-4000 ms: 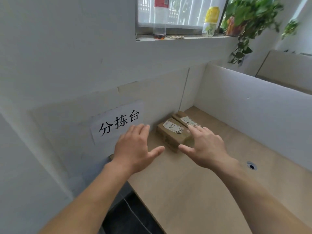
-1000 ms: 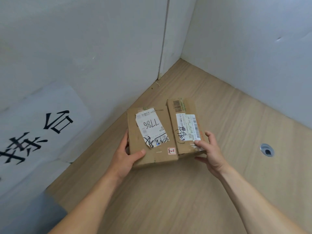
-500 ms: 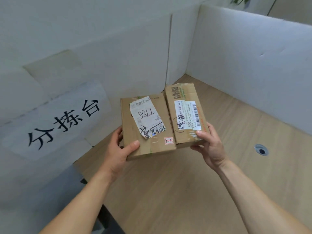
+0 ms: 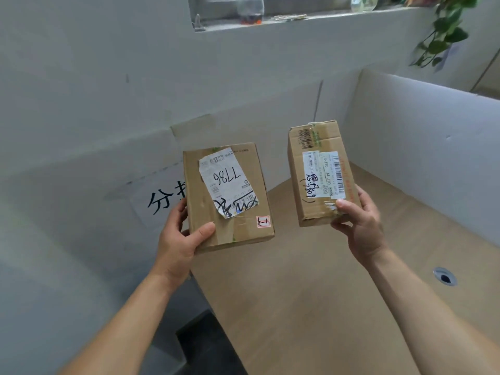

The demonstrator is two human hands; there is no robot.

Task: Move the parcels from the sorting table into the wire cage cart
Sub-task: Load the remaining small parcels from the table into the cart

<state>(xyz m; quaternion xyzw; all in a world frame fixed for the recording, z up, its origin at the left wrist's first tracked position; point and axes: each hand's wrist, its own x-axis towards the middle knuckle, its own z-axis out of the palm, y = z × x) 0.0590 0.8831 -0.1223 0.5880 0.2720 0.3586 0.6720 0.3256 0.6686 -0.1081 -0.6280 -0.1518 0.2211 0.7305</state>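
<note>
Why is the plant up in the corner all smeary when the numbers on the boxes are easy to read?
Head view: the plant sits at the wide-angle picture's edge, stretched and blurred; the left parcel in the left hand and the right parcel in the right hand are near the middle and sharp; light is soft, without glare.

Grey wall with paper sign — window sill above holding a bottle, trailing plant at right. White partition edges wooden table — dark floor below.
</note>
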